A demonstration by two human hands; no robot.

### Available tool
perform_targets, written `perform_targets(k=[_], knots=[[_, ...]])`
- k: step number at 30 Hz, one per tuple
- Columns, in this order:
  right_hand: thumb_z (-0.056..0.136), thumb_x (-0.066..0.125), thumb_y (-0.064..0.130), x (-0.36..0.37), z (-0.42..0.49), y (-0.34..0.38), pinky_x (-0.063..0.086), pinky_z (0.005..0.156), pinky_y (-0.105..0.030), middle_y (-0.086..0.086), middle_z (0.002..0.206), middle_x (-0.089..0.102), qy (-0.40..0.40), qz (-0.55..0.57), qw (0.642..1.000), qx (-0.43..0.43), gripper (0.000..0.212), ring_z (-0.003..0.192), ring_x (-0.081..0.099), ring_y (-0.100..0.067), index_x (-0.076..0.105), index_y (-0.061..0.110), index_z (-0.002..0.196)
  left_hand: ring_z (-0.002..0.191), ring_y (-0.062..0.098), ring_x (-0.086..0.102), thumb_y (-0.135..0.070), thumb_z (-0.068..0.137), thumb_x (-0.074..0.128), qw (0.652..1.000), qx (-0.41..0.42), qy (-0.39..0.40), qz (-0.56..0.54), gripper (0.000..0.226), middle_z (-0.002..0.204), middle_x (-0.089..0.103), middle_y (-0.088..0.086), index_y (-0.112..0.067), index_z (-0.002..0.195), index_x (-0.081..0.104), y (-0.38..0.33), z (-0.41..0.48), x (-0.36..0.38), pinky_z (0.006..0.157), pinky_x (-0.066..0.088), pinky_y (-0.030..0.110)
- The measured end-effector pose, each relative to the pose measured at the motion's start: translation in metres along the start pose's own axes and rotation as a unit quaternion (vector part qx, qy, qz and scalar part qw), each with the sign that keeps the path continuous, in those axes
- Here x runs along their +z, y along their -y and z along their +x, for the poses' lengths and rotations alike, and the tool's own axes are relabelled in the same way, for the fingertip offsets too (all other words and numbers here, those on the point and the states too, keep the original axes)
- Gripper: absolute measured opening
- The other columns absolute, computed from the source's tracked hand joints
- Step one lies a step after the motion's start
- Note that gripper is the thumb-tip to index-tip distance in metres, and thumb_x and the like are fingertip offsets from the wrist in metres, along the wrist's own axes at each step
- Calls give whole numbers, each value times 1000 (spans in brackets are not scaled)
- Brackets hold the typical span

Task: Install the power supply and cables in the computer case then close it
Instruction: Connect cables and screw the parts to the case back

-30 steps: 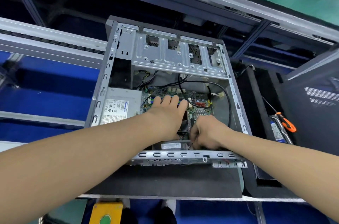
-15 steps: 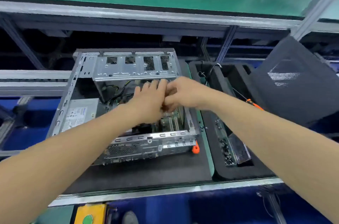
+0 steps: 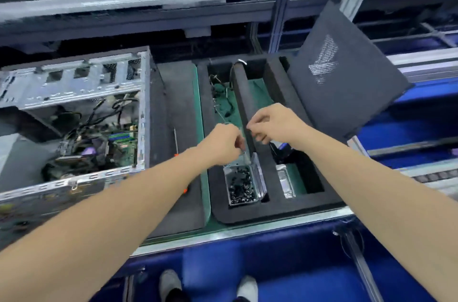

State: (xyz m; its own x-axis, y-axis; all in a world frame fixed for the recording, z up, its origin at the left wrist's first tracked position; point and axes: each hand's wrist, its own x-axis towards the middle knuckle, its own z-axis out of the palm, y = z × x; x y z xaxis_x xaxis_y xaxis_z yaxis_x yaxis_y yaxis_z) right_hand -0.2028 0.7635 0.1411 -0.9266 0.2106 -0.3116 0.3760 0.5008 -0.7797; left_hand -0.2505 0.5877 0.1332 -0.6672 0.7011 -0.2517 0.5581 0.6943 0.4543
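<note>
Case (image 3: pixel 74 113) lies open side up at the left of the bench, on a black mat (image 3: pixel 171 93). I see the board (image 3: pixel 116 143) and black cables (image 3: pixel 99 113) inside it. The panel (image 3: pixel 347 73) is off and leans tilted at the right, behind the foam tray (image 3: pixel 247 212).

Both hands are over the tray, well clear of the case. The left hand (image 3: pixel 223 143) has its fingers curled downward just above the clear screw box (image 3: pixel 241 185). The right hand (image 3: pixel 275 125) has thumb and fingers drawn close together at the foam divider (image 3: pixel 244 103). The frame is blurred, so I cannot tell whether either hand holds anything.

Loose leads (image 3: pixel 223 101) lie in the tray's left bay, beyond the screw box. A foil pack (image 3: pixel 286 182) sits in the right bay. A screwdriver shaft (image 3: pixel 176 138) shows on the mat between case and tray, its handle mostly under the left forearm.
</note>
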Motion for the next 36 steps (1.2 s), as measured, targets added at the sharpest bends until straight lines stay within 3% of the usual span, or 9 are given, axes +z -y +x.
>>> perform_targets(k=[3, 5, 11, 16, 21, 26, 30, 34, 36], knots=[[97, 66, 6, 10, 0, -30, 62, 63, -29, -19, 90, 78, 27, 9, 999, 21, 11, 66, 69, -17, 76, 4, 100, 99, 26, 69, -3, 91, 59, 991, -31, 93, 85, 17, 99, 74, 9, -6, 99, 74, 0, 13, 50, 84, 52, 27], [97, 64, 5, 12, 1, -43, 61, 61, -28, -20, 91, 77, 33, 23, 999, 27, 13, 65, 68, -16, 76, 3, 101, 94, 34, 68, 4, 89, 60, 983, -54, 114, 131, 8, 92, 63, 11, -4, 87, 62, 3, 22, 74, 78, 55, 37], [98, 63, 7, 14, 1, -58, 63, 66, -30, -17, 89, 77, 36, 59, 997, 25, 14, 67, 69, -16, 76, 4, 102, 105, 35, 68, 7, 86, 58, 968, -85, 67, 225, 28, 113, 63, 11, -8, 108, 64, 7, 42, 108, 71, 46, 38], [100, 64, 12, 16, -1, -65, 62, 66, -29, -12, 87, 78, 39, 62, 997, 23, 13, 68, 70, -14, 76, 7, 101, 93, 30, 71, 4, 85, 58, 957, -55, 41, 281, 26, 107, 67, 5, -15, 102, 64, 13, 43, 120, 61, 40, 35], [100, 65, 13, 15, -7, -69, 63, 67, -29, -11, 87, 78, 39, 69, 996, 32, 12, 69, 70, -14, 77, 9, 101, 99, 33, 69, 11, 85, 57, 966, -73, 59, 240, 30, 110, 64, 8, -10, 105, 63, 14, 45, 117, 68, 46, 39], [99, 67, 14, 14, -11, -70, 64, 70, -29, -9, 87, 78, 33, 74, 996, 46, 11, 70, 72, -14, 77, 10, 100, 94, 33, 61, 3, 95, 59, 980, -68, 92, 164, 13, 100, 49, 11, -7, 100, 54, 16, 48, 98, 71, 44, 37], [99, 68, 14, 14, -13, -69, 62, 66, -25, -10, 86, 78, 29, 82, 995, 56, 10, 68, 71, -13, 78, 11, 98, 90, 26, 66, 3, 89, 66, 990, -43, 86, 99, 14, 102, 65, 9, -7, 98, 65, 23, 50, 85, 78, 55, 35], [99, 69, 14, 14, -15, -69, 61, 63, -24, -12, 87, 78, 27, 89, 994, 60, 10, 67, 70, -14, 77, 10, 99, 71, 12, 64, 0, 88, 72, 992, -47, 85, 78, 18, 85, 69, -2, -17, 90, 66, 31, 53, 76, 66, 49, 26], [99, 68, 14, 14, -16, -68, 60, 63, -24, -11, 87, 78, 28, 88, 994, 61, 10, 68, 70, -14, 77, 10, 99, 73, 15, 65, -5, 88, 75, 988, -35, 102, 113, 15, 84, 67, -2, -19, 91, 72, 30, 51, 76, 66, 48, 28]])
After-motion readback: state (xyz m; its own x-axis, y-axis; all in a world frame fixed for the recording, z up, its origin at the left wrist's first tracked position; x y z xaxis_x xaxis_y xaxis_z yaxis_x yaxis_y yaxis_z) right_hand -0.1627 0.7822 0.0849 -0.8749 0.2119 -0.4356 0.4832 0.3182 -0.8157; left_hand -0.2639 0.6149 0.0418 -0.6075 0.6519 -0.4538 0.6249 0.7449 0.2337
